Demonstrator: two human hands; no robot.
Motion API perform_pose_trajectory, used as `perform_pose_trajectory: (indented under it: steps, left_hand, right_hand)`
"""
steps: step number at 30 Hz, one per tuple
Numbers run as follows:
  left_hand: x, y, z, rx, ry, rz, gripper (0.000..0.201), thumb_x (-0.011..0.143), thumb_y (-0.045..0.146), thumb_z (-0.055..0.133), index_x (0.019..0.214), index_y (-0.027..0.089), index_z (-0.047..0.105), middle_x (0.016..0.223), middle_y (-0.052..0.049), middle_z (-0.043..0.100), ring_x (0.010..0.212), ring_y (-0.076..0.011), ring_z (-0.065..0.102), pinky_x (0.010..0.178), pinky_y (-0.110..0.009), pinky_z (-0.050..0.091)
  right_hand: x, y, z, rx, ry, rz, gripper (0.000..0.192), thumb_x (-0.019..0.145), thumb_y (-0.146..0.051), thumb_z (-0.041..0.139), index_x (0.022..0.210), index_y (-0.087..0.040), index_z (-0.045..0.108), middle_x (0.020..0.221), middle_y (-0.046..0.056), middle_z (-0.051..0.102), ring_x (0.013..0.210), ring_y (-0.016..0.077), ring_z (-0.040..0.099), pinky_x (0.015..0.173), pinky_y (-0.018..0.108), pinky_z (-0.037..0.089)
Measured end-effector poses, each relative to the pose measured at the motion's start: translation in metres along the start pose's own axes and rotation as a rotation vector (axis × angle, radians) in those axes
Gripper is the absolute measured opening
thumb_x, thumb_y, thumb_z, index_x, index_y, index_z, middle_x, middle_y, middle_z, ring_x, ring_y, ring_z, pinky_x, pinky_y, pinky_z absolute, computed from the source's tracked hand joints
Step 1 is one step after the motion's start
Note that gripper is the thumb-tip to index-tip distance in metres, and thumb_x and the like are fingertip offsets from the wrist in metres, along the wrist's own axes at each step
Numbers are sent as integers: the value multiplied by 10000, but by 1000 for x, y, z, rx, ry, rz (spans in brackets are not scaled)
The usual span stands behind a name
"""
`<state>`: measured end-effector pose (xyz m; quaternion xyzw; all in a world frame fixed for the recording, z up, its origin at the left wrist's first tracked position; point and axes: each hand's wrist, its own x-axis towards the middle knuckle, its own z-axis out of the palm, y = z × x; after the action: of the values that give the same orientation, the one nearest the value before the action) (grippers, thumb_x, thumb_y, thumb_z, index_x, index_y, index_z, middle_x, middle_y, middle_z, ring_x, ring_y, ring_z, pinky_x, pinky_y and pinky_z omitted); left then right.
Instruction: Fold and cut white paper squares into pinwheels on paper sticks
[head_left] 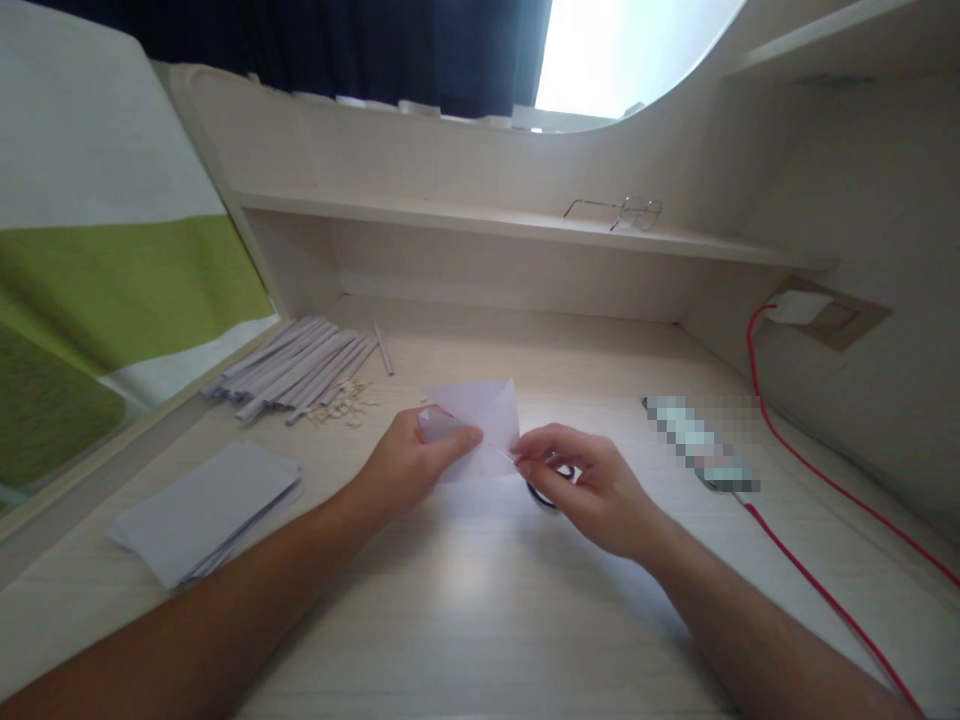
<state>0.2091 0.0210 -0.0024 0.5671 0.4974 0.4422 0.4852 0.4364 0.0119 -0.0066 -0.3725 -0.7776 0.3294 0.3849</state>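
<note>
Near strip of worktop (480,610) bare between the forearms; open passage there. Left near: stack of paper sheets (206,510) lies flat, low obstacle. Left far: bundle of rolled paper sticks (296,365) with small scraps (345,405) just beside it, blocking that corner. Centre: both hands (416,460) and a folded sheet (480,420) fill the middle. Right: a flat device (701,445) and a red cable (795,450) running from the wall socket (802,308) across to the near edge. Overhead, the shelf (487,222) carrying glasses (622,212) limits reach at the far side.
</note>
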Motion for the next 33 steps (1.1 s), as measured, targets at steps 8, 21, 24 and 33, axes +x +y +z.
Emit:
perform_pose_trajectory:
  steps: [8, 21, 24, 33]
  left_hand:
    - [1, 1, 0, -2, -24, -10, 291, 732, 420, 747, 718, 142, 661, 623, 30, 608, 559, -108, 518, 528, -222, 393]
    - [-1, 2, 0, 12, -21, -15, 296, 733, 415, 746, 708, 133, 660, 622, 18, 617, 565, -114, 528, 528, -224, 403]
    - [-2, 2, -1, -2, -34, -9, 298, 736, 415, 750, 711, 131, 663, 623, 20, 616, 563, -109, 523, 531, -221, 406]
    - [-3, 2, -1, -32, -69, 10, 284, 749, 399, 754, 716, 129, 676, 624, 27, 610, 553, -97, 513, 518, -207, 398]
  right_hand:
    - [3, 1, 1, 1, -20, 5, 107, 902, -139, 653, 926, -198, 740, 856, 19, 726, 735, 144, 631, 640, 266, 487]
    - [2, -1, 0, -38, -7, -27, 93, 881, -133, 679, 885, -185, 756, 806, 21, 736, 692, 135, 623, 615, 261, 472]
    - [2, -1, -1, -45, -7, -42, 87, 886, -139, 677, 882, -184, 752, 803, 20, 730, 688, 132, 620, 619, 261, 470]
    - [2, 1, 2, -14, 21, -28, 67, 905, -166, 687, 871, -191, 739, 767, 10, 716, 671, 131, 619, 615, 263, 471]
